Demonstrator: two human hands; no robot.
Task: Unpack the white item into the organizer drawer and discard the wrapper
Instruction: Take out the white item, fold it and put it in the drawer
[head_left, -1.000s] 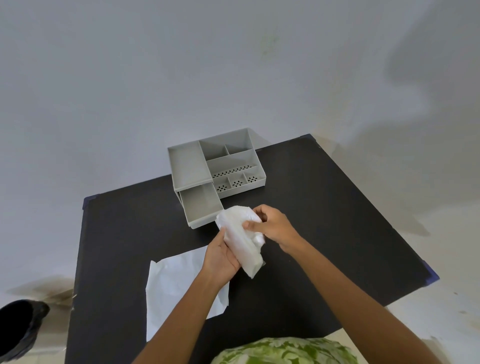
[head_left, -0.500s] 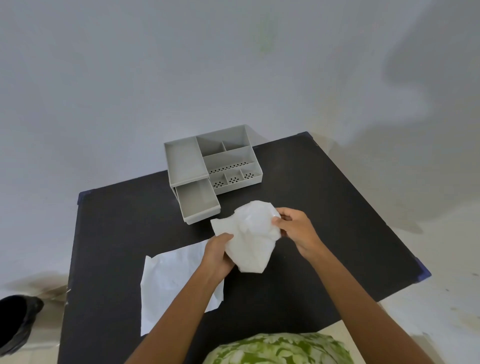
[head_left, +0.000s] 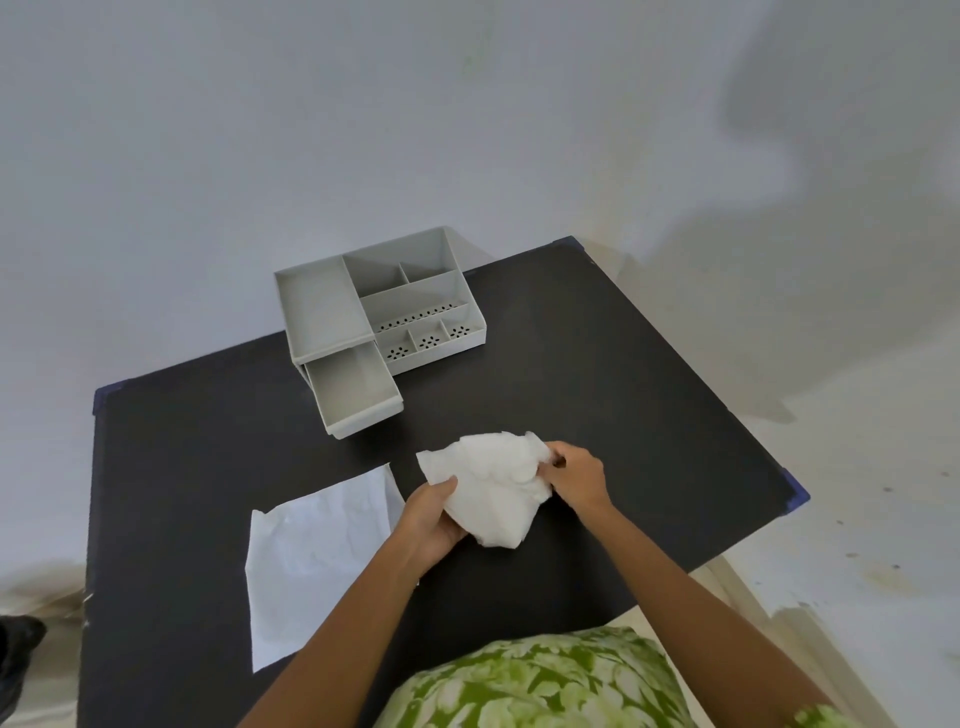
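A crumpled white wrapped bundle (head_left: 491, 486) hangs just above the black table (head_left: 597, 395), held between both hands. My left hand (head_left: 431, 522) grips its lower left side from below. My right hand (head_left: 574, 475) pinches the wrapper's right edge. What lies inside the wrapping is hidden. Farther back stands the grey organizer (head_left: 379, 301), its bottom drawer (head_left: 353, 392) pulled out and bare inside.
A flat white sheet of paper (head_left: 317, 551) lies on the table to the left of my left arm. A black object (head_left: 15, 644) sits on the floor at the far left. A wall rises right behind the organizer.
The tight bundle has spread open and wider between my hands. My right hand has pulled away to the right, drawing the wrapper's edge out. The hands sit lower, nearer me.
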